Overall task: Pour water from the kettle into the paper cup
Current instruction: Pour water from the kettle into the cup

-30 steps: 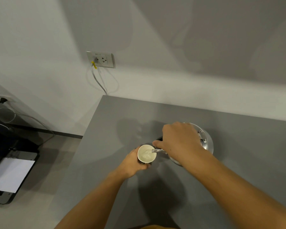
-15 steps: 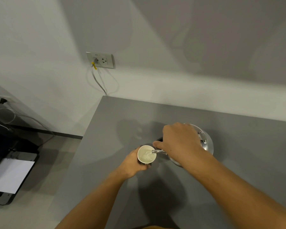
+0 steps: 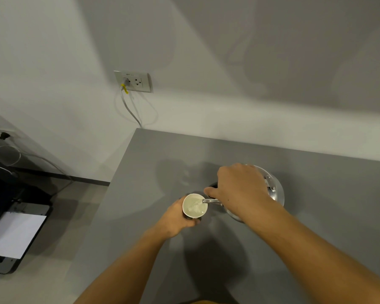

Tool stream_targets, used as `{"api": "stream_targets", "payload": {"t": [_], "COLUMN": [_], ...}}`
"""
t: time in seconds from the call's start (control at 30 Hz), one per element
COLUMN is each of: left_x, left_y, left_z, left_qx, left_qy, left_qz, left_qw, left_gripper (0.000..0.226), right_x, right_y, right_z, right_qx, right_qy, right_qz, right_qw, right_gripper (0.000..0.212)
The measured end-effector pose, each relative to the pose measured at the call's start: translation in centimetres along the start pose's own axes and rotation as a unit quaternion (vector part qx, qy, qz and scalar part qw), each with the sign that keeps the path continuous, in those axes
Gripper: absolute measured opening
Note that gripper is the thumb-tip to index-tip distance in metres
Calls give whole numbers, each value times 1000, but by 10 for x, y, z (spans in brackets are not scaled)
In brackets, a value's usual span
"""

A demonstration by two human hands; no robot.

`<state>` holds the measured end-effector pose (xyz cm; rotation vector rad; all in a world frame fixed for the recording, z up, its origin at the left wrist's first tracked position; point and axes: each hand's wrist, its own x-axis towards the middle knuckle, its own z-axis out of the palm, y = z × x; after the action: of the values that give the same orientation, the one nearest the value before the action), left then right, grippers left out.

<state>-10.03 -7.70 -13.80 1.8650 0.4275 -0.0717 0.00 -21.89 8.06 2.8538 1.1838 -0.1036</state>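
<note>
A paper cup (image 3: 194, 206) with a white inside stands on the grey table (image 3: 316, 183), and my left hand (image 3: 175, 218) is wrapped around its side. A shiny steel kettle (image 3: 273, 194) is tilted toward the cup, its thin spout (image 3: 211, 201) over the cup's right rim. Water runs from the spout into the cup, which holds rippling water. My right hand (image 3: 237, 189) grips the kettle's dark handle and hides most of the kettle's top.
The table's left edge (image 3: 110, 194) drops off to the floor. A wall socket (image 3: 133, 81) with a plugged-in cable sits above the table's far left corner. A printer with white paper (image 3: 15, 233) stands on the floor at the left.
Both hands, the cup and the tilted kettle stay where they were. Water keeps running into the cup.
</note>
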Motion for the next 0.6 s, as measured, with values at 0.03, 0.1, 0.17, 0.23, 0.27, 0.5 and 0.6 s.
{"api": "stream_targets", "payload": {"t": [0.03,0.1,0.17,0.23,0.27,0.5,0.6], "left_x": [0,1,2,2,2,0,-5], "left_y": [-1,-2,-3,-3,-4,-1,3], "left_z": [0,0,0,1,1,0,-1], "left_qx": [2,3,5,5,2,1,-5], "left_qy": [-1,-3,-4,-6,-7,-6,1], "left_qz": [1,1,-1,-3,-5,-13,-15], "left_qw": [1000,1000,1000,1000,1000,1000,1000], "left_gripper": [71,70,69,70,71,72,68], "right_x": [0,-1,-2,-2,-2,-7,-13], "right_y": [0,1,1,3,3,16,22], "right_z": [0,-1,-1,0,1,6,7], "right_qx": [1,6,7,4,5,67,99], "right_qy": [-1,1,4,8,11,-5,-7], "right_qz": [0,1,3,5,8,70,97], "right_qw": [1000,1000,1000,1000,1000,995,990], "right_gripper": [50,49,48,48,48,47,47]}}
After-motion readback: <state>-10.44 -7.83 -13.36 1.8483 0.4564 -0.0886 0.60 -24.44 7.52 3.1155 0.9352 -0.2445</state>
